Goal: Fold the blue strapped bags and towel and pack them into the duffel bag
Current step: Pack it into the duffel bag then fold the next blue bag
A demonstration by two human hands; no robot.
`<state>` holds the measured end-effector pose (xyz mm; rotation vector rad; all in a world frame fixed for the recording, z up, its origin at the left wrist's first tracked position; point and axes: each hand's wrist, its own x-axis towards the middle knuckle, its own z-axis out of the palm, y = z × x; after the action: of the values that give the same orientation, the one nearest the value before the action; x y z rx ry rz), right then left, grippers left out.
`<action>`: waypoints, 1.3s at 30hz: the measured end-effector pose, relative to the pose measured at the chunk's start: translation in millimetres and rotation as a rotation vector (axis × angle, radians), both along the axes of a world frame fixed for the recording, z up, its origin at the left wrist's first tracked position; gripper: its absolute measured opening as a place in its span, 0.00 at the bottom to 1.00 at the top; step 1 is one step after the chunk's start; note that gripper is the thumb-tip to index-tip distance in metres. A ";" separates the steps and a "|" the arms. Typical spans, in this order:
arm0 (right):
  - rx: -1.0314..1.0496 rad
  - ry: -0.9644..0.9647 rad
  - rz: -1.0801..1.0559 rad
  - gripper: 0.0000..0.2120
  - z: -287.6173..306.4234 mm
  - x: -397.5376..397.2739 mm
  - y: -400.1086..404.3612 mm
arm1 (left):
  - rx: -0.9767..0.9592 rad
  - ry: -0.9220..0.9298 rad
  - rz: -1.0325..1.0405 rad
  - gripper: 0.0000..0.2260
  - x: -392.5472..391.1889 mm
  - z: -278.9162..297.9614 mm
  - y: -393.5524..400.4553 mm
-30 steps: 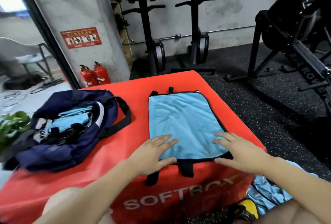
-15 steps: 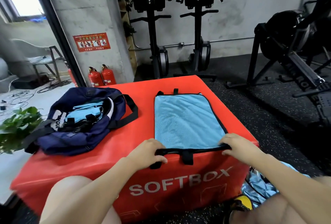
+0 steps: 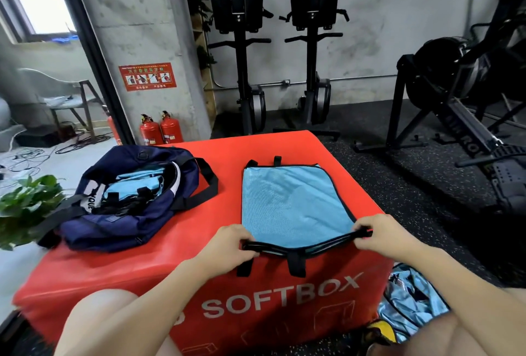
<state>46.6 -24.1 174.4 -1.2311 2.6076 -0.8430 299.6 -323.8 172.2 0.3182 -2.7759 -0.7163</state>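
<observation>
A light blue strapped bag (image 3: 293,202) with black trim lies flat on the red soft box (image 3: 216,239), its near edge at the box's front. My left hand (image 3: 227,247) pinches that near edge at its left corner. My right hand (image 3: 378,234) pinches the right corner, and the black edge is lifted slightly between them. Two black straps hang over the box's front. The navy duffel bag (image 3: 128,224) sits open on the box's left side with folded light blue items (image 3: 133,187) inside.
More light blue fabric (image 3: 412,298) lies on the floor at the box's right front corner. A green plant (image 3: 25,204) stands left of the box. Two fire extinguishers (image 3: 160,130) and black gym machines (image 3: 455,93) stand behind and to the right.
My hands went from resting flat on the blue bag to gripping its near corners, and the near edge has lifted a little. The view has tilted upward.
</observation>
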 end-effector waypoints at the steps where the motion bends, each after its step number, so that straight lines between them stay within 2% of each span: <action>1: -0.038 -0.071 -0.007 0.07 5.8 0.3 -0.4 | 0.052 0.037 0.031 0.05 0.5 5.0 -0.2; 4: -0.161 -0.364 0.048 0.07 24.4 -1.6 -4.9 | 0.302 0.090 0.112 0.06 2.3 20.6 -2.6; 6: -0.195 -0.484 0.086 0.05 35.5 -9.4 -10.3 | 0.511 0.131 0.093 0.07 0.5 28.1 -6.9; 8: -0.197 -0.556 0.116 0.04 44.4 -14.6 -14.0 | 0.640 0.181 0.085 0.08 -2.1 34.9 -7.6; 10: -0.226 -0.611 0.115 0.06 47.9 -23.0 -21.6 | 0.672 0.237 0.126 0.09 -10.9 36.6 -12.6; 14: -0.328 -0.637 0.064 0.04 45.7 -40.3 -46.3 | 0.611 0.322 0.222 0.09 -37.7 31.8 -32.7; 19: -0.385 -0.543 0.000 0.03 35.1 -74.7 -83.5 | 0.435 0.336 0.327 0.07 -89.8 25.3 -58.7; 21: -0.408 -0.478 -0.076 0.04 26.7 -91.6 -96.1 | 0.441 0.319 0.339 0.03 -111.5 19.2 -71.6; 25: -0.387 -0.340 -0.189 0.15 4.8 -119.5 -115.6 | 0.428 0.278 0.379 0.06 -143.1 4.9 -90.6; 27: -0.312 -0.260 -0.236 0.22 -5.5 -128.8 -121.1 | 0.417 0.243 0.396 0.07 -155.6 -5.2 -96.6; 29: -0.162 -0.134 -0.245 0.23 -15.6 -133.4 -124.4 | 0.365 0.163 0.433 0.08 -163.1 -15.9 -101.2; 32: 0.039 -0.040 -0.238 0.10 -26.1 -134.8 -130.0 | 0.275 0.081 0.482 0.09 -169.0 -24.6 -103.9; 35: 0.090 -0.024 -0.248 0.07 -22.7 -129.7 -132.4 | 0.241 0.058 0.505 0.11 -167.6 -21.9 -103.9; 37: 0.120 0.023 -0.270 0.11 -19.0 -124.8 -134.9 | 0.195 0.052 0.513 0.15 -165.5 -21.0 -105.3; 39: 0.136 0.170 -0.283 0.18 -19.3 -120.4 -139.6 | 0.096 0.065 0.500 0.18 -162.0 -18.6 -102.6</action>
<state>-73.8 -163.6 155.1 -0.9512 2.9686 -0.6104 137.6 -426.4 153.6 0.9448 -2.4470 -0.7101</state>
